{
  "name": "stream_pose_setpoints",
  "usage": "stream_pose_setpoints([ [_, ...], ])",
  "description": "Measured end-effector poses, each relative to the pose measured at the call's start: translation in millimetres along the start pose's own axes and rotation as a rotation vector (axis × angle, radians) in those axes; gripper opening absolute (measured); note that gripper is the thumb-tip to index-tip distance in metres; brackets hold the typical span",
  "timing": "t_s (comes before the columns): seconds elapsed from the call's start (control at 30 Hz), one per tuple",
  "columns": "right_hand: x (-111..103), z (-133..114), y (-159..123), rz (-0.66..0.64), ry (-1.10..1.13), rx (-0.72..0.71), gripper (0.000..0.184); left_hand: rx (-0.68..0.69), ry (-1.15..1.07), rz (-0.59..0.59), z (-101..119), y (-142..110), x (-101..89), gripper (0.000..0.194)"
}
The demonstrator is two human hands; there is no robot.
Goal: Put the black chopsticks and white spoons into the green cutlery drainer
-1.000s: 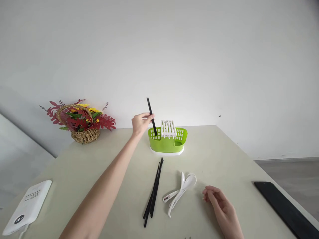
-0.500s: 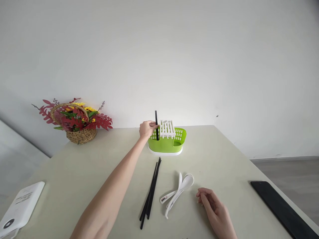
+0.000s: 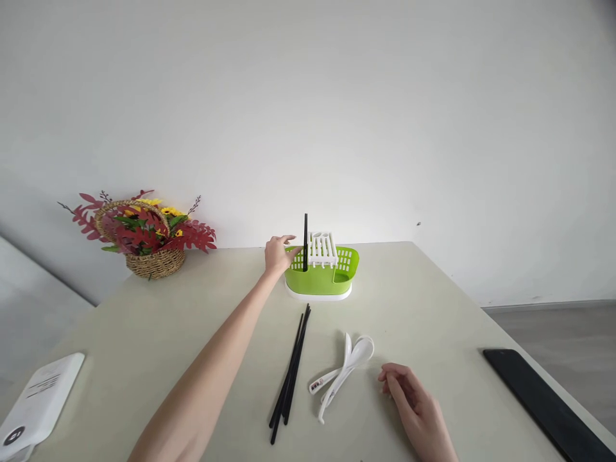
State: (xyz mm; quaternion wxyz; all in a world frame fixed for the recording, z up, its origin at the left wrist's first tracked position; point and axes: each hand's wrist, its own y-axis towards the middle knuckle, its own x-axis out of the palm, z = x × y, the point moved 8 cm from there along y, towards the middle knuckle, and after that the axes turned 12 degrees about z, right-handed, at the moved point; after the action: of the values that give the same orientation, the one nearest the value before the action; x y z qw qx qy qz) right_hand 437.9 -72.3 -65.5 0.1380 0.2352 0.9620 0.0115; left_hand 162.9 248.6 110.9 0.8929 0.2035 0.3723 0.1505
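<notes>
**Upright chopsticks beside my opened left hand: causes of a possible upset**

The black chopsticks [image 3: 305, 240] stand nearly upright in the left end of the green basket [image 3: 315, 281], just beside its white rack [image 3: 323, 249]. My left hand [image 3: 280, 254] has its thumb and fingers parted next to them, gripping nothing; whether the thumb brushes the basket's rim I cannot tell. I judge the main hazard to be this nearness: a sideways flick of the thumb could knock the chopsticks askew, and a finger caught on the rim could drag the basket. The front wall dips low here, so a tilted pair might lean out over it. A second hazard lies nearer me: my left forearm [image 3: 202, 378], swung to the right, could roll the loose chopsticks [image 3: 290, 382] that overlap on the table [image 3: 231, 410]. My right hand [image 3: 418, 410], loosely curled around nothing visible, could push the crossed white spoons [image 3: 355, 360] apart if it slid left.
</notes>
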Motion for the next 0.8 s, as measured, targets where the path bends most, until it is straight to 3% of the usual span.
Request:
stream_pose_setpoints([
  [0.1,1,-6,-2,0.034,0.005,0.009,0.035,-0.075,-0.004,-0.060,-18,-6,-0.8,0.056],
  [0.2,-2,-11,-4,0.092,0.014,0.018,0.037,-0.119,-0.036,-0.139,-30,-18,-3.8,0.044],
  [0.5,-1,-6,-2,0.031,-0.007,0.038,0.039,-0.110,-0.099,-0.244,-28,-38,-16.6,0.034],
  [0.6,-2,-9,-3,0.048,-0.002,0.049,0.039,-0.128,-0.095,-0.199,-27,-39,-21.7,0.036],
  [0.67,-2,-12,-4,0.053,0.001,0.043,0.039,-0.147,-0.091,-0.106,-25,-46,-33.0,0.044],
  [0.8,-3,-15,-5,0.074,0.004,0.042,0.039,-0.179,-0.077,0.099,-19,-96,-72.8,0.044],
])
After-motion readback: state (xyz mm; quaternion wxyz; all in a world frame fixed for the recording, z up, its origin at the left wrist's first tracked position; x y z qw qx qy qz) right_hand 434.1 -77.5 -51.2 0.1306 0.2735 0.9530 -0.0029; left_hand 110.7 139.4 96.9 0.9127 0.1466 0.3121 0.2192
